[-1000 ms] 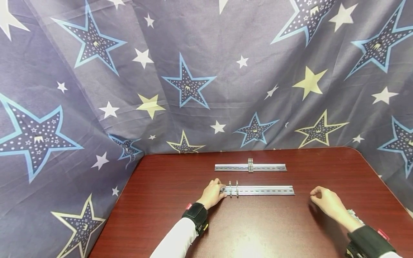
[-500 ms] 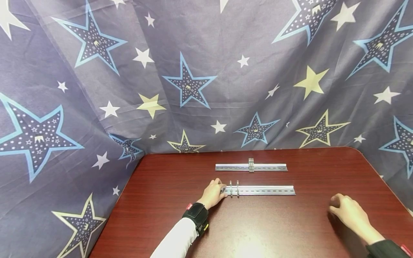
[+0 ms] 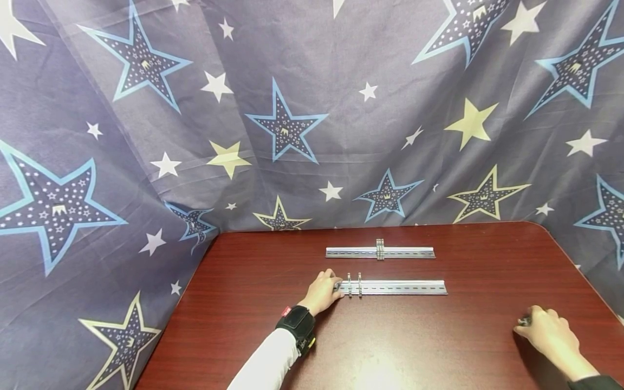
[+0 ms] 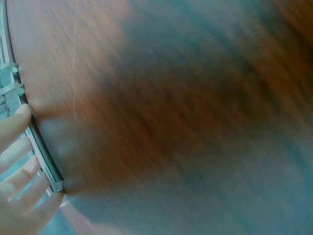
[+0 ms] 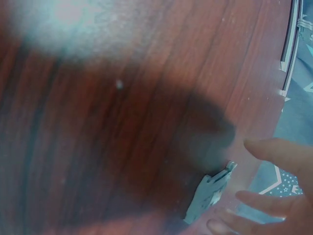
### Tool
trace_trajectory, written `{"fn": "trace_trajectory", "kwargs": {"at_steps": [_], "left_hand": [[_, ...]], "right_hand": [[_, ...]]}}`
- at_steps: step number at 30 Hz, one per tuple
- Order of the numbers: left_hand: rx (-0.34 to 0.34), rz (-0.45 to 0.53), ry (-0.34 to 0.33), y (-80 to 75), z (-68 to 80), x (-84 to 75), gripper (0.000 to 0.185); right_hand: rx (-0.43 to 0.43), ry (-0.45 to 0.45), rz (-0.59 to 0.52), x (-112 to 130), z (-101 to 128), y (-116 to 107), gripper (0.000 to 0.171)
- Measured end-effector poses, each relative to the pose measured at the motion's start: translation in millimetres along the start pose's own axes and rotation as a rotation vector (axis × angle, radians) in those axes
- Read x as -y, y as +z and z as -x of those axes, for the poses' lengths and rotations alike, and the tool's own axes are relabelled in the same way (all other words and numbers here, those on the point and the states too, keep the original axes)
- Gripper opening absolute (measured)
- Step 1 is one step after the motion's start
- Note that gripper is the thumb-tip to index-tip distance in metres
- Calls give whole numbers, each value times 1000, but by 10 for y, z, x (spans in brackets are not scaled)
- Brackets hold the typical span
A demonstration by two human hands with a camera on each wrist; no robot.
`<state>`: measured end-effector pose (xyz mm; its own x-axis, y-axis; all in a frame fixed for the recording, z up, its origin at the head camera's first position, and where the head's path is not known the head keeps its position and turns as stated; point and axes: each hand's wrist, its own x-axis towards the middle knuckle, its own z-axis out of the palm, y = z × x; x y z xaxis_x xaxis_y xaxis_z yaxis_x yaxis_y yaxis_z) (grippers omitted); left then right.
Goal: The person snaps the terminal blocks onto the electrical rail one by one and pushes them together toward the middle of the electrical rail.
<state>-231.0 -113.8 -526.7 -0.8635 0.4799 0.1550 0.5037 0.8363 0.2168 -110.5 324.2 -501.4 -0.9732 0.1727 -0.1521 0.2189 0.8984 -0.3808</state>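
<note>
Since a second ago my right hand (image 3: 548,331) slid to the lower right, fingers loose around a loose clip (image 5: 209,193); my left hand (image 3: 322,292) grips the near rail (image 3: 395,287), two clips mounted.

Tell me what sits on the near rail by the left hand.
Two small metal clips stand upright on the near rail, close to its left end. The left hand holds that end, hiding the tip.

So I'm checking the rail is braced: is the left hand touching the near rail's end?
Touching. In the left wrist view the thumb lies against the near rail; the head view shows the left hand at its end.
</note>
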Motion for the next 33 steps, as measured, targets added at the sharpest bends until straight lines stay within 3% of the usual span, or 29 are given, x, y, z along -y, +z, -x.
{"fn": "trace_trajectory", "kwargs": {"at_steps": [7, 18, 23, 28, 33], "left_hand": [[13, 6, -3, -11, -16, 10, 33], [40, 13, -28, -51, -66, 9, 37], [46, 7, -31, -61, -95, 6, 34], [50, -3, -40, -60, -115, 11, 32], [60, 2, -46, -59, -124, 13, 32]], "right_hand": [[13, 28, -4, -52, -1, 38, 44], [-11, -37, 8, -57, -10, 42, 25], [-46, -14, -27, -72, -23, 55, 21], [-99, -49, -64, -69, -16, 61, 17], [-93, -33, -106, -66, -30, 53, 15]]}}
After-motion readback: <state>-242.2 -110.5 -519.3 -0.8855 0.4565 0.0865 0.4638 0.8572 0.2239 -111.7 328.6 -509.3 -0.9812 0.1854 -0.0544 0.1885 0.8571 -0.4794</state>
